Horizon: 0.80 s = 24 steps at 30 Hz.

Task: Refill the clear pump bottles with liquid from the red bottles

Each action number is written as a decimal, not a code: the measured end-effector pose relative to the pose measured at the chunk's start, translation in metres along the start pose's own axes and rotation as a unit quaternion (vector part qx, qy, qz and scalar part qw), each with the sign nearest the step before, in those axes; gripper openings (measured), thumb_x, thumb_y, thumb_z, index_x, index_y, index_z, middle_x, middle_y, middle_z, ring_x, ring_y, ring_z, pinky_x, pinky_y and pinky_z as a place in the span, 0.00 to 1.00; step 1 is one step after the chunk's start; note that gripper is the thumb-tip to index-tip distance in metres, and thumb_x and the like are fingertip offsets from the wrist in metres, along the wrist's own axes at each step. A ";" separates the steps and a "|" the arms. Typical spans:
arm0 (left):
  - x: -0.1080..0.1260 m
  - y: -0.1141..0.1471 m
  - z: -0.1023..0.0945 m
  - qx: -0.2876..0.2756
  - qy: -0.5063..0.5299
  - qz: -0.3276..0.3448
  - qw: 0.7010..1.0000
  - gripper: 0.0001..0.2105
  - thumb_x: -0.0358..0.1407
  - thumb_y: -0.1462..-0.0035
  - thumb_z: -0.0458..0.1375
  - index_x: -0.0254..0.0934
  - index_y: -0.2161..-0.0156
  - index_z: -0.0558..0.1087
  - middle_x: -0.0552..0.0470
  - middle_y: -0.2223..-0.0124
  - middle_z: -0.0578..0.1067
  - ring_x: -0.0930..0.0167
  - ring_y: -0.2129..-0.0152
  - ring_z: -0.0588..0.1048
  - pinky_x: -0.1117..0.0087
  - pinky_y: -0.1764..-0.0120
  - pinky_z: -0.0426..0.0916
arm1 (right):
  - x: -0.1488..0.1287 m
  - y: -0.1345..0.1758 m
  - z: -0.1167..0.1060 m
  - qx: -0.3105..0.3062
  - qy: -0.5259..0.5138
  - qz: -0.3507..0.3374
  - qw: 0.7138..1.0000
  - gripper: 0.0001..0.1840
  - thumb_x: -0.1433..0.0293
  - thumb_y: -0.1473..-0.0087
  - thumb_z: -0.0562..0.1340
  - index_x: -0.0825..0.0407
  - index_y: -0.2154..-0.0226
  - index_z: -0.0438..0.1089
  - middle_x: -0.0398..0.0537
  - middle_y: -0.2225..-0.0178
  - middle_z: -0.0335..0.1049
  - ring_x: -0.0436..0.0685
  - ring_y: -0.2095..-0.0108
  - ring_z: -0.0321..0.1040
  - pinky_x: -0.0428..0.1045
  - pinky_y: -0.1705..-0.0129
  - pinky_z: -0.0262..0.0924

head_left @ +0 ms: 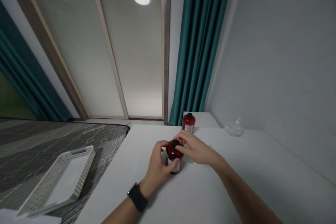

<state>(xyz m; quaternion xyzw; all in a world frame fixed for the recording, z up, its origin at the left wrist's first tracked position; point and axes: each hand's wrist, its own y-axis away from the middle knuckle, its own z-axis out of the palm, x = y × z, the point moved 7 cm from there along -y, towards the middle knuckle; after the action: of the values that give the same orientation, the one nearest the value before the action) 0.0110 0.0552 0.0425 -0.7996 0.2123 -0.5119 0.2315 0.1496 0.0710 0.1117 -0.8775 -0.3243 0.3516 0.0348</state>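
Here's the white table (199,196), spreading under and beyond both hands, its near edge cut off by the frame. Out past the hands hangs the teal curtain (202,42), its top out of view, and well off to the left hand's left lies a white perforated basket (85,171). Now the grip: the left hand (159,164) is curled around the body of the front bottle (173,152), thumb across its near face, while the right hand (198,148) closes thumb and fingers about the black cap (175,142), most fingertips tucked out of sight. That bottle stands upright on the table between the two hands, long axis vertical, cap pointing up: glossy, dark reddish-brown, rounded at the shoulder, with a pale label half covered by the left thumb and print too small to read. Just beyond the right hand, a matching rear bottle (189,122) stands upright, lower part hidden by that hand. Farther out to the right hand's right sits a clear container (234,128), blurry at the edges; below the right palm peeks a clear object (189,157), too covered to identify.
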 end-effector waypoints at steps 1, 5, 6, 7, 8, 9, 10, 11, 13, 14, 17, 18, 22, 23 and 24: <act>0.000 0.000 0.000 0.002 0.000 -0.004 1.000 0.20 0.36 0.50 0.63 0.38 0.52 0.65 0.46 0.54 0.72 0.61 0.58 0.72 0.60 0.57 0.67 | 0.000 -0.001 0.000 0.007 0.003 0.008 1.000 0.08 0.77 0.44 0.61 0.50 0.62 0.68 0.44 0.65 0.64 0.56 0.61 0.64 0.52 0.55 0.61; 0.001 -0.001 -0.001 -0.001 0.001 -0.013 1.000 0.20 0.37 0.50 0.63 0.38 0.52 0.65 0.46 0.55 0.72 0.61 0.58 0.72 0.60 0.57 0.67 | 0.000 -0.001 -0.002 0.020 0.007 0.015 1.000 0.08 0.77 0.47 0.62 0.50 0.63 0.67 0.44 0.64 0.65 0.56 0.61 0.63 0.52 0.55 0.61; 0.001 -0.001 -0.001 -0.005 0.001 -0.013 1.000 0.20 0.37 0.50 0.63 0.38 0.53 0.65 0.46 0.54 0.72 0.60 0.57 0.72 0.59 0.57 0.67 | 0.000 0.000 -0.002 0.016 0.003 0.010 1.000 0.11 0.78 0.46 0.61 0.50 0.60 0.68 0.45 0.64 0.65 0.56 0.61 0.63 0.52 0.55 0.61; 0.001 -0.001 0.000 -0.008 0.000 -0.012 1.000 0.20 0.37 0.50 0.62 0.38 0.52 0.65 0.45 0.54 0.72 0.60 0.57 0.72 0.59 0.56 0.67 | 0.000 0.001 -0.002 0.010 -0.002 0.003 1.000 0.13 0.78 0.46 0.60 0.50 0.57 0.68 0.45 0.63 0.65 0.56 0.61 0.64 0.52 0.54 0.61; 0.001 -0.001 0.000 -0.010 0.000 -0.011 1.000 0.20 0.36 0.50 0.62 0.38 0.52 0.65 0.45 0.54 0.72 0.60 0.57 0.72 0.59 0.56 0.67 | -0.001 0.002 -0.003 0.003 -0.008 -0.004 1.000 0.15 0.78 0.45 0.59 0.49 0.54 0.68 0.45 0.62 0.65 0.56 0.60 0.64 0.52 0.54 0.61; 0.001 -0.001 0.000 -0.011 -0.001 -0.010 1.000 0.20 0.36 0.50 0.62 0.38 0.52 0.64 0.45 0.54 0.72 0.60 0.57 0.72 0.59 0.56 0.67 | -0.001 0.002 -0.003 -0.005 -0.011 -0.011 1.000 0.16 0.78 0.44 0.58 0.49 0.53 0.68 0.46 0.61 0.65 0.56 0.60 0.64 0.52 0.53 0.61; 0.001 -0.001 0.000 -0.011 -0.001 -0.010 1.000 0.20 0.36 0.50 0.62 0.38 0.52 0.64 0.46 0.54 0.72 0.60 0.57 0.72 0.59 0.56 0.67 | -0.001 0.003 -0.003 -0.012 -0.012 -0.015 1.000 0.16 0.78 0.43 0.58 0.48 0.53 0.69 0.46 0.61 0.65 0.56 0.59 0.64 0.53 0.52 0.61; 0.001 -0.001 0.000 -0.009 -0.001 -0.009 1.000 0.20 0.36 0.50 0.62 0.38 0.52 0.64 0.46 0.54 0.72 0.60 0.57 0.72 0.59 0.56 0.67 | -0.001 0.003 -0.002 -0.018 -0.011 -0.016 1.000 0.15 0.78 0.42 0.57 0.48 0.54 0.69 0.46 0.61 0.65 0.56 0.59 0.64 0.53 0.52 0.61; 0.001 0.000 -0.001 -0.002 0.000 -0.008 1.000 0.20 0.36 0.50 0.63 0.38 0.52 0.65 0.46 0.54 0.72 0.60 0.57 0.72 0.59 0.56 0.67 | -0.001 0.002 -0.002 -0.020 -0.004 -0.011 1.000 0.13 0.77 0.41 0.58 0.48 0.56 0.69 0.46 0.61 0.65 0.56 0.59 0.64 0.52 0.52 0.61; 0.001 0.000 -0.001 0.000 0.000 -0.008 1.000 0.20 0.36 0.50 0.63 0.38 0.52 0.65 0.46 0.54 0.72 0.60 0.57 0.72 0.60 0.56 0.67 | -0.001 0.002 -0.002 -0.016 0.001 -0.006 1.000 0.11 0.77 0.42 0.59 0.49 0.58 0.69 0.45 0.62 0.65 0.56 0.59 0.64 0.52 0.53 0.61; 0.002 0.000 -0.001 0.000 -0.001 -0.008 1.000 0.19 0.36 0.49 0.63 0.38 0.52 0.65 0.46 0.55 0.72 0.61 0.57 0.72 0.60 0.57 0.67 | -0.001 0.000 -0.002 0.003 0.017 0.008 1.000 0.06 0.76 0.43 0.61 0.51 0.63 0.67 0.46 0.63 0.65 0.57 0.58 0.64 0.53 0.53 0.61; 0.002 0.000 -0.001 -0.002 0.000 -0.007 1.000 0.19 0.36 0.49 0.63 0.38 0.52 0.65 0.46 0.54 0.72 0.61 0.57 0.72 0.60 0.56 0.67 | -0.002 0.000 -0.003 0.006 0.020 0.010 1.000 0.06 0.76 0.44 0.61 0.51 0.63 0.67 0.46 0.63 0.65 0.58 0.58 0.64 0.54 0.52 0.60; 0.002 -0.001 0.000 -0.010 0.003 -0.001 1.000 0.20 0.35 0.48 0.63 0.38 0.51 0.64 0.46 0.54 0.71 0.61 0.57 0.71 0.59 0.56 0.67 | -0.006 0.003 -0.002 -0.020 0.006 -0.015 1.000 0.14 0.78 0.41 0.58 0.49 0.54 0.67 0.48 0.58 0.66 0.58 0.54 0.64 0.55 0.47 0.59; 0.002 -0.001 0.000 -0.010 0.003 -0.001 1.000 0.20 0.35 0.48 0.63 0.38 0.51 0.64 0.46 0.54 0.71 0.61 0.57 0.71 0.59 0.56 0.67 | -0.007 0.003 -0.002 -0.028 0.002 -0.024 0.999 0.14 0.78 0.40 0.57 0.48 0.53 0.67 0.48 0.57 0.66 0.58 0.53 0.64 0.55 0.46 0.59; 0.002 -0.001 0.000 -0.011 0.002 -0.001 1.000 0.20 0.35 0.48 0.63 0.38 0.52 0.64 0.46 0.54 0.71 0.61 0.57 0.71 0.59 0.56 0.66 | -0.008 0.004 -0.002 -0.033 0.000 -0.029 0.999 0.14 0.77 0.39 0.56 0.48 0.54 0.68 0.48 0.56 0.66 0.58 0.53 0.64 0.55 0.46 0.59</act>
<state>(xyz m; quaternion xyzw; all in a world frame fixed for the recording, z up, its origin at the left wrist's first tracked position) 0.0120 0.0548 0.0438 -0.8011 0.2173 -0.5117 0.2220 0.1483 0.0638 0.1165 -0.8684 -0.3611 0.3395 0.0162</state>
